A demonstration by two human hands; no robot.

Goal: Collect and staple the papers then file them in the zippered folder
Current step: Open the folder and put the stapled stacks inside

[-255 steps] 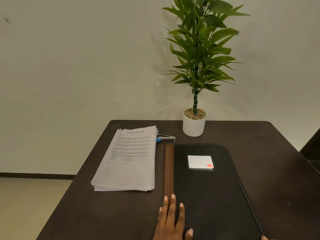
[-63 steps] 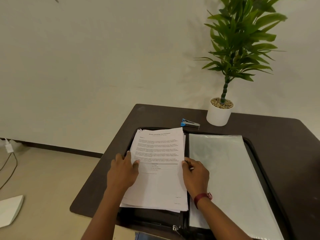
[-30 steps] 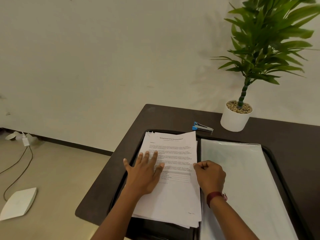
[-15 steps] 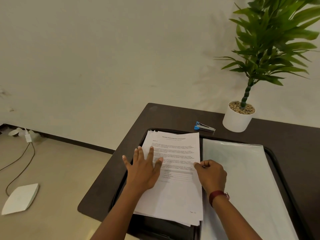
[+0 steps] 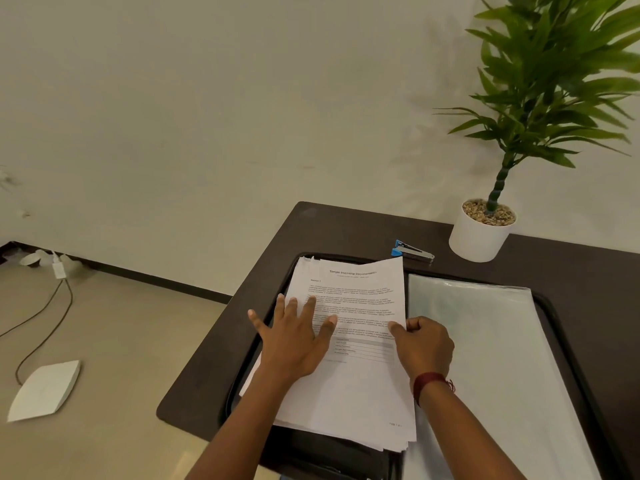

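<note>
White paper, a thick loose stack of printed papers (image 5: 360,386), lying on the left half of the open zippered folder (image 5: 311,448) toward the near left corner of the desk (image 5: 346,230), lower sheets fanned out past the top one along the near edge. Probably light sheet by sheet yet weighty and limp as a whole; smooth, apt to slide and splay unless squared first; easily creased at the corners. Best taken along both long edges, tapped even, then held near a far corner for stapling. Left hand (image 5: 294,337) flat on the left part of the top sheet, fingers straight and spread, little finger out past the paper's left edge, pressing down. Right hand (image 5: 424,344) at the stack's right edge about halfway up, fingers curled, thumb on top, seemingly pinching the edge of the papers; forearm angled in from the near side. Blue and silver stapler (image 5: 412,251) untouched on the desk just beyond the folder's far edge. Clear plastic sleeves (image 5: 485,341) over the folder's right half.
</note>
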